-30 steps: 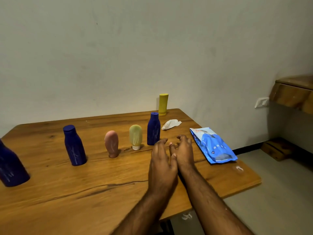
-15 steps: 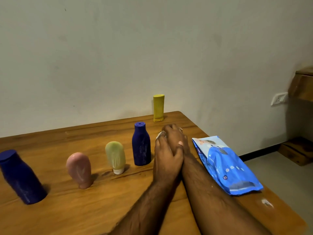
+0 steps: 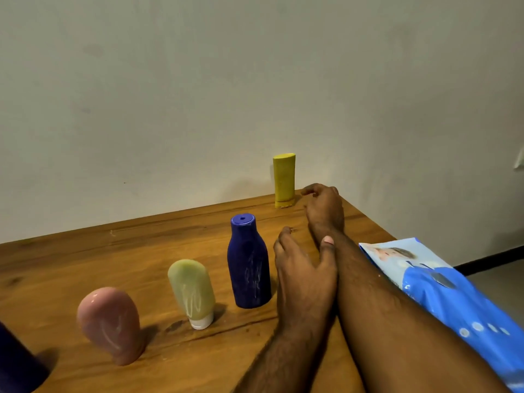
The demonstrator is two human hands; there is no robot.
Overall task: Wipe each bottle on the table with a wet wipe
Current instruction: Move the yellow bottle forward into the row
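I have the right hand (image 3: 323,207) stretched to the far corner of the desk (image 3: 141,251), just beside the yellow bottle (image 3: 284,180), its fingers loosely curled downward; I cannot tell whether it has a wet wipe under them, since the palm side is hidden from me and no wipe shows anywhere on the wood. The left hand (image 3: 303,270) lies lower, fingers relaxed and spread, holding nothing, its thumb resting against my right forearm and its knuckles close beside the blue bottle (image 3: 249,262). The other bottles stand in a loose row toward my left: the pale green tube (image 3: 192,290) on its white cap, the pink tube (image 3: 112,321) on its cap too, and a dark blue bottle (image 3: 17,364) cut off at the frame's edge. The blue wipes pack (image 3: 453,293) lies along the right edge of the desk, partly under my right arm. As I judge it, the step in hand is taking the yellow bottle, the one farthest back, to wipe it. To do it well I would close the right fingers round its middle rather than its top, since it is tall and narrow and stands near the back edge by the wall (image 3: 255,80), so a nudge could tip it. I would bring it toward me, steady it with the free left hand, and keep my right forearm from dragging the pack off the desk.
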